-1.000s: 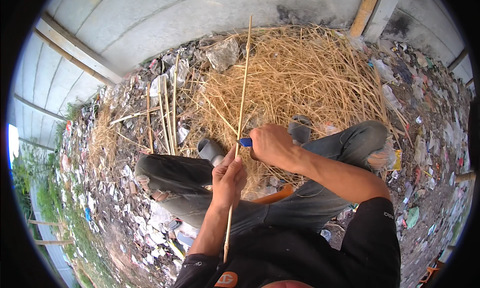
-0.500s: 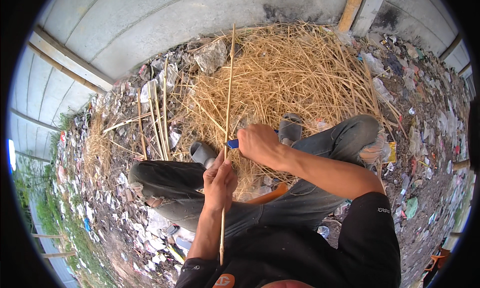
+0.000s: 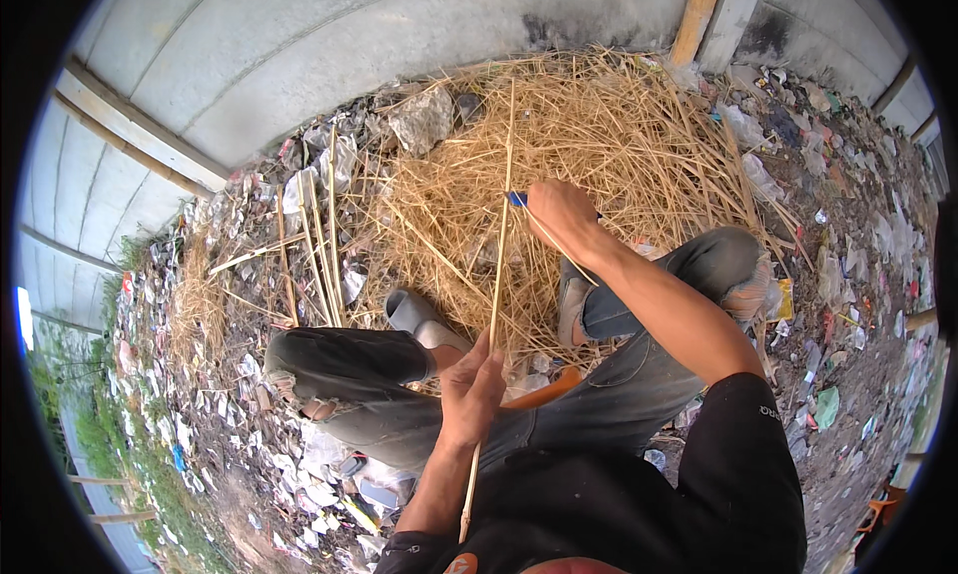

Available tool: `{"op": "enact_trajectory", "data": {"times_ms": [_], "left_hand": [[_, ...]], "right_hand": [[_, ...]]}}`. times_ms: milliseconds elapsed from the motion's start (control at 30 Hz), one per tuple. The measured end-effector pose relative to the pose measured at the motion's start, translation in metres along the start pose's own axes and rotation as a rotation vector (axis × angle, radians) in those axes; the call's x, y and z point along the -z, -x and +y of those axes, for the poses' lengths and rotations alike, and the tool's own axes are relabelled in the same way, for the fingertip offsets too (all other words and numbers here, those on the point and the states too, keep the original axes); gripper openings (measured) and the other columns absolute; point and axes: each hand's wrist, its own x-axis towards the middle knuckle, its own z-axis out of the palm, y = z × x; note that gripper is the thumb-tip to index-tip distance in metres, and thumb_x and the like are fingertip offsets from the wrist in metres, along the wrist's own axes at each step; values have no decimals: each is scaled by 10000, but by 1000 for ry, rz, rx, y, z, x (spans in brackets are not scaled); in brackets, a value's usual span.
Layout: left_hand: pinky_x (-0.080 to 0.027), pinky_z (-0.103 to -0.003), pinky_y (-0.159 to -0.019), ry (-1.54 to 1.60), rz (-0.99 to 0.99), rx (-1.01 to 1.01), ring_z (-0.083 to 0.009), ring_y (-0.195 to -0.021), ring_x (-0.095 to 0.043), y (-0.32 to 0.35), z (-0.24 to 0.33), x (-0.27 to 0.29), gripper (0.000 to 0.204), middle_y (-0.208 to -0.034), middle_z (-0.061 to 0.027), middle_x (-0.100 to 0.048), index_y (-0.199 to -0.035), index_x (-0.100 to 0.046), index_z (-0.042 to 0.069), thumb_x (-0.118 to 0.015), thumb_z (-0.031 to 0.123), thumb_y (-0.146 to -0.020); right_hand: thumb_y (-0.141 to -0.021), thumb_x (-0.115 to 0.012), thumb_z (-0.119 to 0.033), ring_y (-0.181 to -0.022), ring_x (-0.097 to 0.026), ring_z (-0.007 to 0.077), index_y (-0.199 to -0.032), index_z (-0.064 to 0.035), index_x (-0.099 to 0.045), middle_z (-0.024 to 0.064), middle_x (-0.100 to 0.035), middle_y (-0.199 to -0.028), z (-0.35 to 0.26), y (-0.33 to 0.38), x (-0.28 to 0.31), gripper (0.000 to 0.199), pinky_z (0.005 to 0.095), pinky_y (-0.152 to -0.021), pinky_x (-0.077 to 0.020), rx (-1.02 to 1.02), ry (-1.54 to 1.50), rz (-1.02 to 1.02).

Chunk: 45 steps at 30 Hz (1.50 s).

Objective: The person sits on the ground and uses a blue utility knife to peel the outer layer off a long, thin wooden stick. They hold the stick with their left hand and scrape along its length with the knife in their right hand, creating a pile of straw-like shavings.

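Note:
A long, thin bamboo stick (image 3: 502, 260) runs upright through the picture, from my shirt out over the straw. My left hand (image 3: 472, 394) is closed round its lower half, between my knees. In my closed right hand (image 3: 562, 215) is a blue utility knife (image 3: 517, 199), its end against the stick's upper part. The blade itself is too small to make out. A thin shaving (image 3: 551, 239) trails from the knife below my right wrist.
Dry straw-like shavings (image 3: 599, 125) are heaped between my feet and the concrete wall (image 3: 439, 35). Several bamboo strips (image 3: 319, 245) lie to the left. A rock (image 3: 421, 121) sits by the heap. Plastic litter (image 3: 299, 469) covers the ground around, and something orange (image 3: 544, 388) shows under my legs.
My right hand has slid the knife away from me, up along the stick. The left hand has shifted slightly right and nearer my body, with the stick. A shaving now hangs by the right wrist.

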Motion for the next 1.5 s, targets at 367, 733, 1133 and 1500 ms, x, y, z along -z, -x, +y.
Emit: {"op": "enact_trajectory", "data": {"times_ms": [367,733,1133,1500], "left_hand": [[-242,-182,-466,39,76,-63,19,-529,-324,-17,8,28,457,-684,111,-429,-1447,-492,-7,-583,87,-1010],[-300,-166,-525,-149,-6,2,13,-608,-382,4,-19,20,485,-725,106,-462,-1438,-489,-40,-600,171,-1016],[-324,-185,-543,-150,-94,17,-2,-627,-391,20,-6,13,492,-706,94,-465,-1432,-492,-46,-600,200,-1019],[-237,-212,-412,340,-171,244,-41,-427,-272,29,6,10,456,-600,93,-302,-1493,-416,83,-482,208,-1059]], "right_hand": [[-865,-524,-101,-584,-705,284,-711,-14,-662,196,-684,-675,-74,55,-41,223,394,-466,-555,269,-35,-110],[-903,-526,-59,-474,-510,167,-726,-8,-612,84,-536,-584,5,-13,-48,204,314,-408,-441,-83,60,-81],[-874,-606,-99,-558,-640,280,-739,16,-653,157,-638,-645,51,-44,-39,184,428,-517,-513,-208,85,238],[-868,-603,-114,-445,-494,242,-703,-7,-559,93,-556,-569,70,-57,-61,202,388,-456,-424,-21,-299,144]]}}
